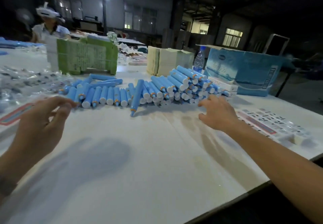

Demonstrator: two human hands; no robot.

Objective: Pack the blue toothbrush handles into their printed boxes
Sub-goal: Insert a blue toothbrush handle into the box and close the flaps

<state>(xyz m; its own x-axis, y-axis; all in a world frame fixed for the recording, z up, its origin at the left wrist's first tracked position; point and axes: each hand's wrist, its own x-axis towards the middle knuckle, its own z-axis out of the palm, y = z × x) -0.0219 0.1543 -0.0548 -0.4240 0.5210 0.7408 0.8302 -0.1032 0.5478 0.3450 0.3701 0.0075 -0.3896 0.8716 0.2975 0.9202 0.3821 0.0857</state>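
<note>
Blue toothbrush handles [174, 85], each a light-blue cylinder with a white end cap and an orange ring, lie heaped across the white table [139, 162]. Both the left hand [42, 124] and right hand [217, 114] hover with loosely spread fingers, holding nothing.

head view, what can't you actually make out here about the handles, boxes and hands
- Right hand: its fingertips lie against the handle pile; whether they pinch one is hidden by the hand itself.
- Left hand: motion-blurred; fingers loosely curled, apparently empty.
- Flat printed box at right: print too small and blurred to read.
- Blue carton: contents hidden by its wall.
- Lower handles in the pile: covered by those on top, uncountable.
</note>
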